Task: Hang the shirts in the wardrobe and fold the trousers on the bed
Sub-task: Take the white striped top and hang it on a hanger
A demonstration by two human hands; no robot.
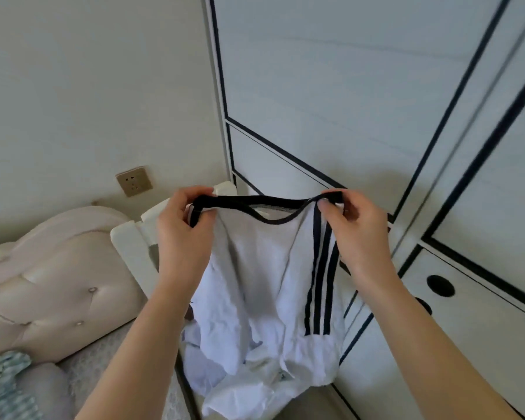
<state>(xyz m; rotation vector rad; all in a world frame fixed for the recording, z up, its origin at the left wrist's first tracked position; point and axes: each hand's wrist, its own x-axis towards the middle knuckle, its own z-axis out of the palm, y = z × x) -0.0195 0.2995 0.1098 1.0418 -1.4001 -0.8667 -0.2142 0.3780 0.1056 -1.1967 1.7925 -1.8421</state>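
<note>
Plainly early on: at mid-frame the left hand (pixel 182 225) and right hand (pixel 355 228) each pinch the black neckline of a white shirt (pixel 255 268) with three black stripes, holding it spread and hanging in the air, with no hanger in sight. Below it, at lower centre, a heap of white clothes (pixel 240 386) lies unsorted, the bed (pixel 58 283) at lower left shows no folded trousers, and beyond, on the right, the wardrobe (pixel 331 86) doors look closed — so hanging and folding seem almost wholly ahead.
</note>
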